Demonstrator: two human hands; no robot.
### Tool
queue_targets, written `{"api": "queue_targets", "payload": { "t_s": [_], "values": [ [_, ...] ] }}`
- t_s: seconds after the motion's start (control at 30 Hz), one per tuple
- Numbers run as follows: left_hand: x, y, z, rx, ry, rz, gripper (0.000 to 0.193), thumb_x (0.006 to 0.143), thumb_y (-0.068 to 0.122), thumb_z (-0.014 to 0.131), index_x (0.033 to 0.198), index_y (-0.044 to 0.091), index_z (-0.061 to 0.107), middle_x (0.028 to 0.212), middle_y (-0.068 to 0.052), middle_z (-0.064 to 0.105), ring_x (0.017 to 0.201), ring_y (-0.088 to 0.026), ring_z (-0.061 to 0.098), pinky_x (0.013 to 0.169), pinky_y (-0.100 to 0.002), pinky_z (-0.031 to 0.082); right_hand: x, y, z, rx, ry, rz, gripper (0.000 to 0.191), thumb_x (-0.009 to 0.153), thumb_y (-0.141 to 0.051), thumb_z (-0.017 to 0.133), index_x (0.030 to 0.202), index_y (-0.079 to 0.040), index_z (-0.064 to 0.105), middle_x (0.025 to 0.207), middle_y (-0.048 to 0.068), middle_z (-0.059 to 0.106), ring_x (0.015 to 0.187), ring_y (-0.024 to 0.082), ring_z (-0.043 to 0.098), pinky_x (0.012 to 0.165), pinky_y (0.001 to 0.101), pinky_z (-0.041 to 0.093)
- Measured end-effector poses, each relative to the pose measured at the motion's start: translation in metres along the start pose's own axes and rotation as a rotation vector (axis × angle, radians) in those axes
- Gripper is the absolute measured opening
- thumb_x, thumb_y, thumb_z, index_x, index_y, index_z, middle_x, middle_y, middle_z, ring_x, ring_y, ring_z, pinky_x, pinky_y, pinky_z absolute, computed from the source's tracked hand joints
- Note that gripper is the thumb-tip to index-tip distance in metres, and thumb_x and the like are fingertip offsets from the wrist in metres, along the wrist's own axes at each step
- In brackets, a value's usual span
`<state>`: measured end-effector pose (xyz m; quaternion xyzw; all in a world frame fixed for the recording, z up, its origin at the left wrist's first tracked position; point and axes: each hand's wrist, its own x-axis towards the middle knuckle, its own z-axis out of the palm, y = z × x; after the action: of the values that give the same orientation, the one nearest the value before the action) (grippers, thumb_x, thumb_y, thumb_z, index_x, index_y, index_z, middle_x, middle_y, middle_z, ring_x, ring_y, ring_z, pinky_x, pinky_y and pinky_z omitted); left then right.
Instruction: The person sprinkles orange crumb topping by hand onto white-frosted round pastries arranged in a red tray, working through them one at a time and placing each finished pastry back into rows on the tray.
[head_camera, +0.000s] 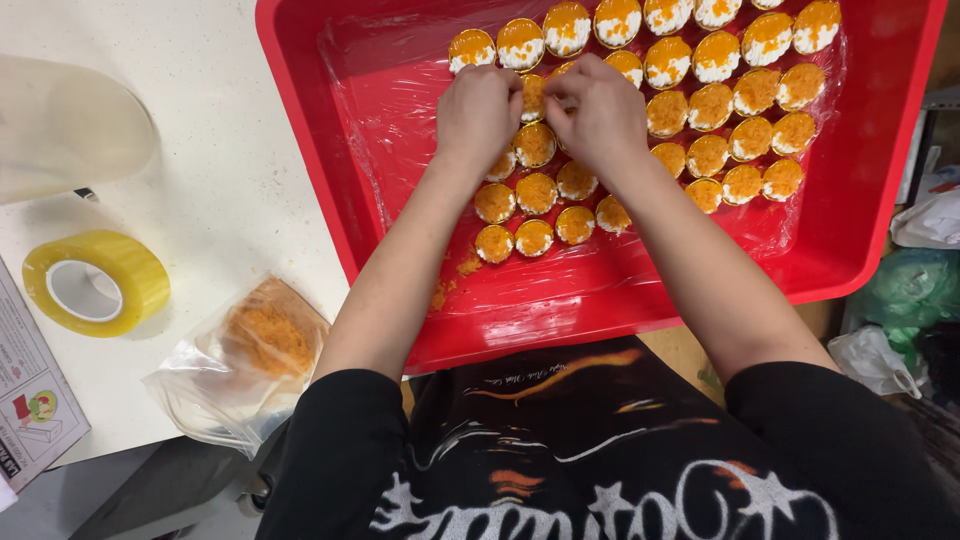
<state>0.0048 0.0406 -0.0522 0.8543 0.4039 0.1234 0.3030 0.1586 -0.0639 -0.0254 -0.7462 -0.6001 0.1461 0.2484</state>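
A red plastic tray (330, 200) lined with clear film holds several small round pastries topped with orange crumbs and white cream (712, 105). My left hand (478, 112) and my right hand (600, 112) meet over the middle rows, fingers curled together around one pastry (534, 97) between them. The fingertips are hidden, so which hand grips it is unclear. More crumb-covered pastries (536, 192) lie just below my wrists.
On the white table to the left sit a roll of yellow tape (96, 282), a clear bag of orange crumbs (250, 355), a translucent lid or container (70, 125) and a printed box (25, 400). Plastic bags (905, 300) lie at the right.
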Motion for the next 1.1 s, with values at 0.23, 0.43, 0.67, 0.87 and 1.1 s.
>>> {"api": "queue_targets", "payload": {
  "t_s": [0.23, 0.43, 0.67, 0.87, 1.1],
  "values": [
    [0.002, 0.005, -0.005, -0.108, -0.104, -0.138, 0.012, 0.088, 0.019, 0.072, 0.095, 0.01, 0.078, 0.092, -0.014, 0.074, 0.091, -0.034, 0.07, 0.08, -0.047, 0.055, 0.005, -0.009, 0.013, -0.042, 0.027, -0.008, 0.011, 0.087, -0.02, 0.081, 0.091, -0.011, 0.077, 0.091, 0.005, 0.066, 0.086, 0.027, 0.066, 0.069, 0.0421, 0.053],
    [-0.002, 0.002, -0.006, -0.141, -0.025, -0.053, 0.011, 0.09, 0.015, 0.069, 0.089, 0.004, 0.072, 0.092, -0.015, 0.073, 0.097, -0.036, 0.067, 0.083, -0.048, 0.053, 0.005, -0.007, 0.018, -0.063, 0.013, -0.011, 0.011, 0.088, -0.017, 0.079, 0.081, -0.01, 0.073, 0.088, 0.006, 0.065, 0.086, 0.028, 0.066, 0.071, 0.0429, 0.053],
    [-0.007, -0.001, -0.005, -0.129, 0.058, -0.04, 0.013, 0.096, 0.014, 0.064, 0.096, 0.002, 0.068, 0.098, -0.016, 0.071, 0.097, -0.035, 0.064, 0.086, -0.047, 0.051, 0.008, -0.007, 0.017, -0.08, 0.01, -0.004, 0.011, 0.085, -0.016, 0.079, 0.079, -0.009, 0.072, 0.085, 0.006, 0.064, 0.084, 0.028, 0.066, 0.07, 0.0434, 0.053],
    [-0.01, -0.005, -0.026, -0.166, 0.157, -0.049, 0.011, 0.098, 0.013, 0.065, 0.098, 0.002, 0.067, 0.099, -0.014, 0.071, 0.097, -0.033, 0.064, 0.086, -0.045, 0.051, 0.009, -0.005, 0.015, -0.1, 0.008, -0.011, 0.009, 0.083, -0.016, 0.08, 0.078, -0.01, 0.074, 0.086, 0.005, 0.066, 0.085, 0.027, 0.067, 0.07, 0.0428, 0.053],
    [-0.036, 0.007, -0.048, -0.3, 0.183, -0.031, 0.009, 0.097, 0.012, 0.067, 0.098, 0.004, 0.07, 0.098, -0.012, 0.072, 0.097, -0.031, 0.067, 0.088, -0.043, 0.051, 0.012, -0.007, 0.011, -0.039, -0.03, -0.026, 0.006, 0.089, -0.018, 0.079, 0.092, -0.014, 0.081, 0.088, 0.005, 0.067, 0.085, 0.026, 0.067, 0.07, 0.0416, 0.054]
  ]
}}
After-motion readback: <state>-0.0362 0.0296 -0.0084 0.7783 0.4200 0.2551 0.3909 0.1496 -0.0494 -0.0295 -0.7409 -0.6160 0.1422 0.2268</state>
